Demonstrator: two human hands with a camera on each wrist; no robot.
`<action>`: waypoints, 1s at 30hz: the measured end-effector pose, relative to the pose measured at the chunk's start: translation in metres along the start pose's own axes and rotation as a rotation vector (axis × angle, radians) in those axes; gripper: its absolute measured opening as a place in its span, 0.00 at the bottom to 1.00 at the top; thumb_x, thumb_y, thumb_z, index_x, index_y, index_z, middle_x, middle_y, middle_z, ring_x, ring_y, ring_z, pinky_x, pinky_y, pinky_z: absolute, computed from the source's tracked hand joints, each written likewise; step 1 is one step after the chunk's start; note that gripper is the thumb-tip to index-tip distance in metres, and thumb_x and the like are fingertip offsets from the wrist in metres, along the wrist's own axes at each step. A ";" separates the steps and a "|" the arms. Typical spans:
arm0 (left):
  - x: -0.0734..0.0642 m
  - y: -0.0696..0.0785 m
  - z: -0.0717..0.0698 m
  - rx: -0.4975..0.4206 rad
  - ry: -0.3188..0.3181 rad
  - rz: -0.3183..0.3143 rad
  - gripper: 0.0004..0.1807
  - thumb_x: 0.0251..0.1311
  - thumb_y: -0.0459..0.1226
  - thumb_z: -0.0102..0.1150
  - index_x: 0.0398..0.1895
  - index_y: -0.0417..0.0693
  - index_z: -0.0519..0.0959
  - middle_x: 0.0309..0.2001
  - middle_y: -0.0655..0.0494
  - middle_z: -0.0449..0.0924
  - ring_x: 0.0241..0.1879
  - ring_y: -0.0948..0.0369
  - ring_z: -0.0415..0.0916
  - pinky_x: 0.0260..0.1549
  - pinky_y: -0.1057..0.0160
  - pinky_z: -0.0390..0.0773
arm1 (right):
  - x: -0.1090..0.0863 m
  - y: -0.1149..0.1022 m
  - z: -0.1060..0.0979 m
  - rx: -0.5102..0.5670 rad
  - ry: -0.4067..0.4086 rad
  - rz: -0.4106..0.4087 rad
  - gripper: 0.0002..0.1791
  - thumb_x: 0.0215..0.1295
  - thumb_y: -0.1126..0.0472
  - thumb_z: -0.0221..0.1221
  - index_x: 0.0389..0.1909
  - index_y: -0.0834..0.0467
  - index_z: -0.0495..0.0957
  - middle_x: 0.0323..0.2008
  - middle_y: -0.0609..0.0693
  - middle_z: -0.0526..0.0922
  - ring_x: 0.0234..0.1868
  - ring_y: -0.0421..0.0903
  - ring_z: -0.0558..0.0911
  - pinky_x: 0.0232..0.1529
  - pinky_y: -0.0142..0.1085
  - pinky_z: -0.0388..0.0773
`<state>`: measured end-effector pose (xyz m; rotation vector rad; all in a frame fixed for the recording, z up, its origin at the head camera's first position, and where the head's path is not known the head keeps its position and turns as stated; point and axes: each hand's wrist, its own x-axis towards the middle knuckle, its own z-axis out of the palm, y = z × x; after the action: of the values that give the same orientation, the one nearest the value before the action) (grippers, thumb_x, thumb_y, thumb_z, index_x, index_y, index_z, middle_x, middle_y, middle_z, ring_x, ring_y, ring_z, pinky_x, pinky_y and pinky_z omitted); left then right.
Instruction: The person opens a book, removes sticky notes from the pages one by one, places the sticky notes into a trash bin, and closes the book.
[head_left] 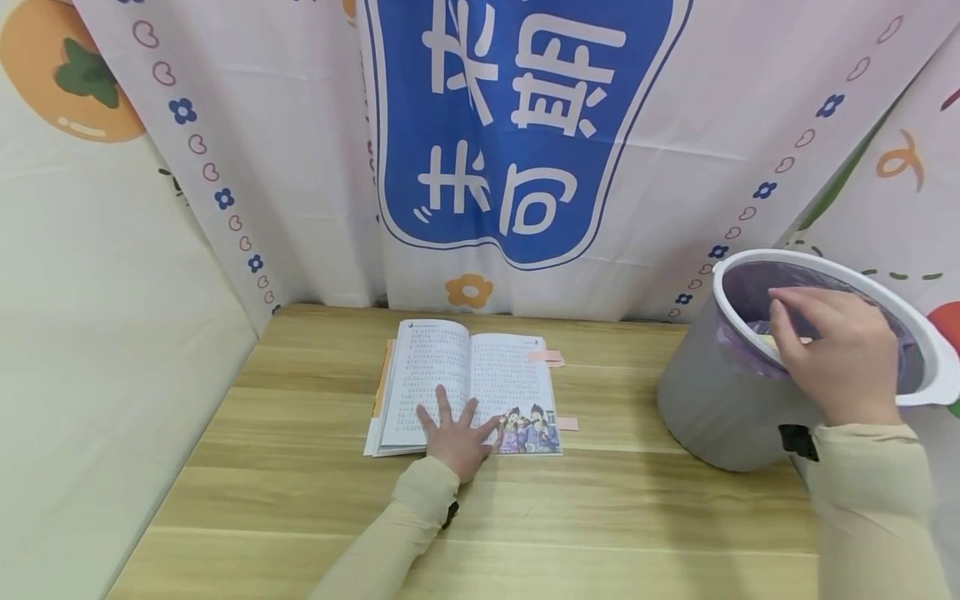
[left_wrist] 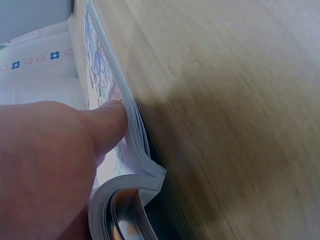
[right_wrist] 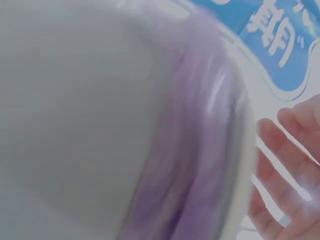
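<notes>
Looks like matt paper in the book (head_left: 483,379), smooth wood grain across the bench (head_left: 645,533), dull plastic on the bin (head_left: 712,408), glossy plastic in its liner (right_wrist: 192,140), creased cloth in the curtain (head_left: 495,146).

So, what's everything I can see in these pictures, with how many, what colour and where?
open book: one, white pages, mid-table
page tabs: at least two, pink, book's right edge
table: one, light wood, beneath the book
bin: one, grey with white rim, right side
liner: one, purple, in the bin and over its rim
backdrop: one, white with blue panel, behind the table
sleeves: two, cream, on both forearms
wrist pieces: two, black, at the cuffs
left fingers: one hand's, spread on the book
right fingers: one hand's, above the bin
</notes>
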<state>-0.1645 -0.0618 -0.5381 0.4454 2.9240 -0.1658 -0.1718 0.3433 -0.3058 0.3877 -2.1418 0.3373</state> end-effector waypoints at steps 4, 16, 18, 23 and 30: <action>-0.001 0.000 -0.002 0.014 -0.004 0.003 0.33 0.66 0.58 0.53 0.74 0.82 0.58 0.78 0.55 0.51 0.71 0.26 0.30 0.58 0.20 0.46 | -0.001 -0.020 0.010 0.049 -0.004 -0.052 0.16 0.66 0.55 0.57 0.41 0.62 0.87 0.39 0.58 0.88 0.43 0.62 0.83 0.53 0.44 0.75; 0.000 0.000 -0.001 0.014 -0.012 -0.003 0.33 0.67 0.58 0.52 0.74 0.83 0.57 0.78 0.55 0.49 0.71 0.26 0.29 0.58 0.20 0.45 | -0.036 -0.057 0.086 0.202 -0.154 -0.230 0.12 0.53 0.70 0.64 0.40 0.64 0.86 0.37 0.59 0.87 0.37 0.59 0.84 0.43 0.53 0.79; 0.000 0.001 -0.001 0.010 -0.011 -0.003 0.33 0.67 0.59 0.52 0.74 0.83 0.57 0.78 0.55 0.50 0.71 0.26 0.29 0.58 0.20 0.45 | -0.047 -0.057 0.103 0.202 -0.221 -0.226 0.12 0.53 0.70 0.66 0.40 0.63 0.86 0.37 0.59 0.87 0.37 0.58 0.84 0.43 0.52 0.80; 0.000 0.001 -0.001 0.015 -0.016 -0.003 0.32 0.67 0.59 0.51 0.74 0.84 0.56 0.78 0.56 0.50 0.71 0.26 0.30 0.59 0.20 0.46 | -0.073 -0.055 0.143 0.210 -0.391 -0.140 0.11 0.57 0.67 0.68 0.42 0.61 0.86 0.40 0.57 0.87 0.42 0.57 0.84 0.46 0.52 0.80; -0.003 0.000 -0.004 0.035 -0.003 0.003 0.31 0.67 0.59 0.51 0.74 0.83 0.58 0.77 0.56 0.51 0.71 0.26 0.34 0.58 0.21 0.49 | -0.096 -0.049 0.187 0.187 -0.647 -0.004 0.11 0.66 0.65 0.63 0.47 0.59 0.86 0.46 0.56 0.86 0.49 0.57 0.82 0.51 0.52 0.79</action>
<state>-0.1626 -0.0622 -0.5341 0.4540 2.9217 -0.2174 -0.2394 0.2422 -0.4844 0.6791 -2.7464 0.4571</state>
